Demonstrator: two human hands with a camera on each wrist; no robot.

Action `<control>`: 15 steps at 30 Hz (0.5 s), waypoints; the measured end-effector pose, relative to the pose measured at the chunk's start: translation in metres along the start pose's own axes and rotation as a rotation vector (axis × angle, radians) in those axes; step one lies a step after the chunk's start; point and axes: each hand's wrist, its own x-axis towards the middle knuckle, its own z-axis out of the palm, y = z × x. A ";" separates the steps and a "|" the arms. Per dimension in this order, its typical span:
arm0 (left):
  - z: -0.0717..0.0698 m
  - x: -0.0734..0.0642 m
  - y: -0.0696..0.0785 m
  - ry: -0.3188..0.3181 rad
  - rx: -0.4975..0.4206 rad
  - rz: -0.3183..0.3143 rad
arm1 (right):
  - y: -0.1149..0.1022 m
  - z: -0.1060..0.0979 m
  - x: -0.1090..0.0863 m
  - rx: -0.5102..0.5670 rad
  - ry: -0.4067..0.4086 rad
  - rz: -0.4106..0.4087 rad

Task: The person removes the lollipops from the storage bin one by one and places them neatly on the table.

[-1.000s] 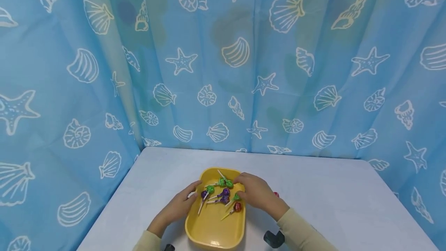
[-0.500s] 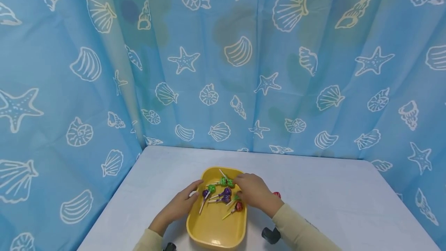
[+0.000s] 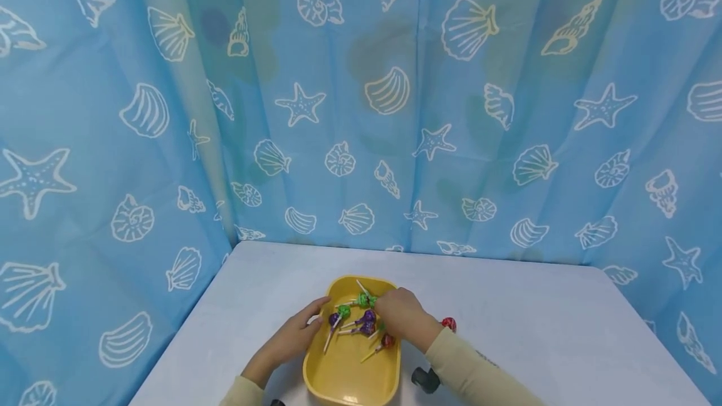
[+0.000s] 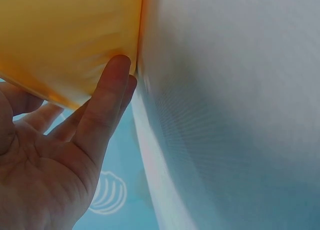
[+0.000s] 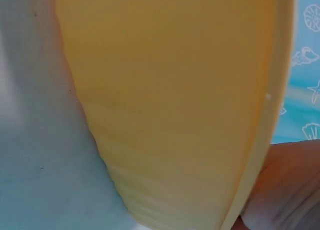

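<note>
A yellow tray (image 3: 350,374) holds several wrapped lollipops. At its left side, my left hand (image 3: 293,336) touches the rim and outer wall. The left wrist view shows its fingers (image 4: 102,107) fairly straight against the yellow wall. My right hand (image 3: 403,315) reaches over the right rim, its fingertips hidden down among the sweets. Nearest it are a green lollipop (image 3: 363,299), a red lollipop (image 3: 387,341) with a yellow stick, and a partly covered green one. Purple lollipops (image 3: 366,328) lie mid-tray. The right wrist view shows mostly the tray's outer wall (image 5: 175,99).
A red-wrapped sweet (image 3: 449,324) lies on the white table (image 3: 507,312) right of the tray, partly behind the right forearm. Black wrist-camera parts (image 3: 425,380) show below the right sleeve. A blue shell-patterned curtain (image 3: 361,136) stands behind and at both sides.
The right hand has moved a little left and turned, its knuckles higher, covering more of the green and red lollipops. The left hand keeps its place at the tray.
</note>
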 end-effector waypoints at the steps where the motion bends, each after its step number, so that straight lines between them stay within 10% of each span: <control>1: 0.000 0.000 0.000 -0.001 -0.002 0.000 | -0.001 0.001 0.001 -0.014 -0.004 -0.002; 15: -0.001 0.000 -0.004 -0.013 0.007 0.023 | -0.004 0.011 0.008 -0.097 0.011 -0.001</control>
